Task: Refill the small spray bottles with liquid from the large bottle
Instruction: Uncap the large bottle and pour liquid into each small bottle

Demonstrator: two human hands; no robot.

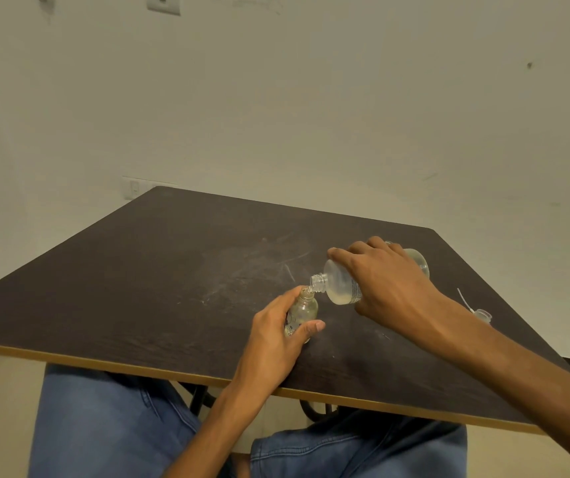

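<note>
My left hand (276,334) grips a small clear bottle (303,310) with a printed pattern, standing uncapped on the dark table (138,281). My right hand (387,281) holds the large clear bottle (340,282) tipped on its side, its open threaded neck touching the small bottle's mouth. A little pale liquid lies in the lower side of the large bottle. My right hand hides most of the large bottle's middle.
A small clear spray cap with a thin dip tube (476,310) lies on the table near its right edge. The table's near edge (138,363) runs above my knees in blue jeans. A plain wall stands behind the table.
</note>
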